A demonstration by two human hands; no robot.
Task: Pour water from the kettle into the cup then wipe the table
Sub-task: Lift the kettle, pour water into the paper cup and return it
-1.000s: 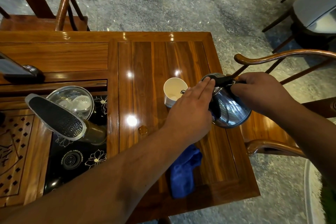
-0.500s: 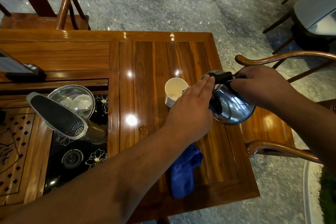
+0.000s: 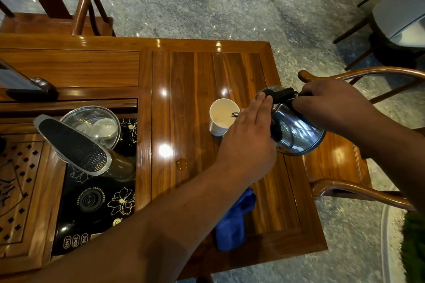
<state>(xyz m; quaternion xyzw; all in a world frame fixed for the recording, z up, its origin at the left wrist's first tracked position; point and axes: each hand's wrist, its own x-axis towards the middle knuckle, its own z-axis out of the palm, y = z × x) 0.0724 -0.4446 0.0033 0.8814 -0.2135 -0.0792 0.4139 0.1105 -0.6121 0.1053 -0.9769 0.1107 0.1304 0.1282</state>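
Note:
A shiny steel kettle point(image 3: 299, 131) with a black handle is tilted to the left above the wooden table point(image 3: 195, 71). My right hand point(image 3: 331, 108) grips its handle from the right. My left hand point(image 3: 248, 138) lies flat, fingers together, pressing on the kettle's lid and left side. The spout tip sits over the rim of a white paper cup point(image 3: 222, 117), which stands upright on the table. A blue cloth point(image 3: 234, 220) lies crumpled near the table's front edge, partly under my left forearm.
A small water drop point(image 3: 181, 164) sits on the table left of my left wrist. At the left are a black induction tea panel point(image 3: 92, 204), a glass bowl point(image 3: 92, 124) and an open-lidded pot point(image 3: 73, 147). Wooden chairs point(image 3: 358, 76) stand at right and back.
The kettle has lifted a little and tilted further toward the cup, its spout now over the rim. Both hands followed it. The cup and cloth have not moved.

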